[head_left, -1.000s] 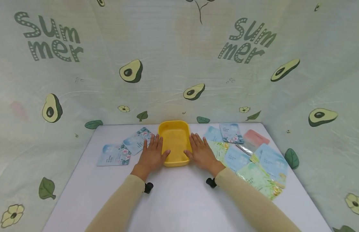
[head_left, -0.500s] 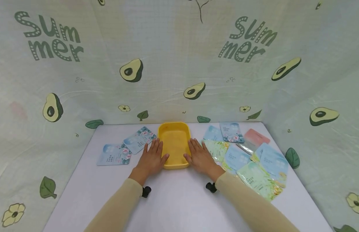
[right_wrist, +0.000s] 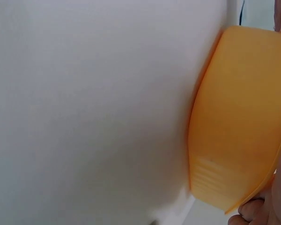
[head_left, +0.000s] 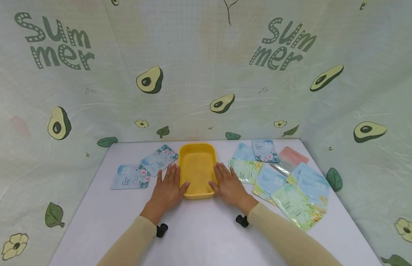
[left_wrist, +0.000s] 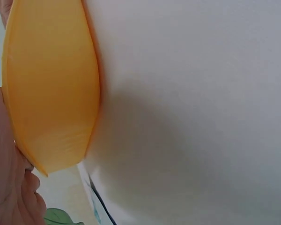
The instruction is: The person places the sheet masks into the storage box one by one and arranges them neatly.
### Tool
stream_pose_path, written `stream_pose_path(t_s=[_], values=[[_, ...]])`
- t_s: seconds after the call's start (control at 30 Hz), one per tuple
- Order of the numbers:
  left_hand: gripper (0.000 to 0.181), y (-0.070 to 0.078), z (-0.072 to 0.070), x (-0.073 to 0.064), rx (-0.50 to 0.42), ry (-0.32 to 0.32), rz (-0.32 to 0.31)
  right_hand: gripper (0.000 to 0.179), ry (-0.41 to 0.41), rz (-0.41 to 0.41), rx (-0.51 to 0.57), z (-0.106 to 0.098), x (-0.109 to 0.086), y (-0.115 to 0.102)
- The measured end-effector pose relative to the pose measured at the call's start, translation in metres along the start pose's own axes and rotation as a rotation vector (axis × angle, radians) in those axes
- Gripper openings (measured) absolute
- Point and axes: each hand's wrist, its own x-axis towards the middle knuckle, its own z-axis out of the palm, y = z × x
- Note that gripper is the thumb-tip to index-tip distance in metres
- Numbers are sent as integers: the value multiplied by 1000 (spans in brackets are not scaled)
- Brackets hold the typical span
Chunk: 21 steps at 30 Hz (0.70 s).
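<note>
A yellow plastic tray [head_left: 198, 170] stands on the white table between my two hands, with nothing inside it. My left hand [head_left: 167, 190] lies along its left side, fingers straight, thumb at the near left corner of the rim. On the right side, my right hand [head_left: 230, 186] mirrors this, fingers extended along the wall and thumb at the rim. Both wrist views show the tray's outer wall close up, as the tray [left_wrist: 51, 89] in the left one and the tray [right_wrist: 239, 117] in the right one. Fingers touch the rim there.
Two blue floral packets [head_left: 130, 177] lie left of the tray. Several flat printed packets [head_left: 269, 181], blue and green, overlap on the right, with a pink packet [head_left: 293, 156] behind them. A printed cloth [head_left: 189, 66] hangs along the table's back edge [head_left: 146, 142].
The tray has slid toward me and slightly left, with both hands moving along with it. The packets on both sides have stayed in place.
</note>
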Motion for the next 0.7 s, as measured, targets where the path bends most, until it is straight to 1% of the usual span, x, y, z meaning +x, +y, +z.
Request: stream_pose_path(t_s=[0.2, 0.33, 0.47, 0.57, 0.63, 0.7], values=[[87, -2, 0, -9, 14, -3, 22, 78, 3, 0, -13, 2, -5, -5], [89, 0, -1, -9, -1, -25, 17, 78, 4, 0, -18, 2, -6, -7], [90, 1, 0, -10, -13, -26, 7, 80, -2, -13, -5, 0, -6, -6], [89, 2, 0, -10, -25, -7, 7, 83, -10, -22, 33, -6, -10, 4], [88, 3, 0, -10, -32, 4, 10, 84, -3, -12, 52, -10, -14, 18], [88, 4, 0, -10, -31, 8, 11, 83, 15, 8, 58, -13, -20, 37]])
